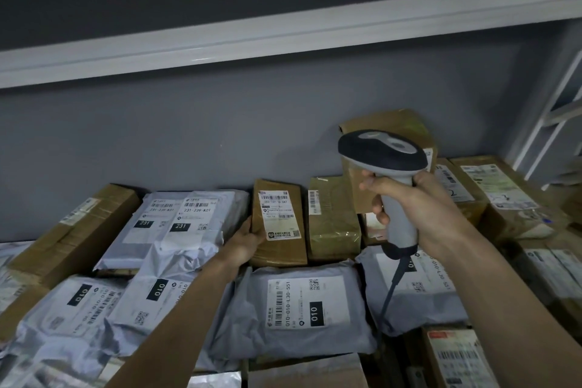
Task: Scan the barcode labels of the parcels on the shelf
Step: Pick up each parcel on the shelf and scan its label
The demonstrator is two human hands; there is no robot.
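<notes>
Right hand [419, 201] grips scanner [385, 167] | left hand [244, 244] holds brown parcel [278, 224] by its edge

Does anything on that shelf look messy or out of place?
Mostly a jumble. One brown box behind the scanner sits tilted atop others, and the grey mailing bags overlap, labels facing different ways. Nothing looks torn or spilled.

Dim, bluish light; wide-angle bending at edges; bottom corners blurred, soft shadows.
</notes>
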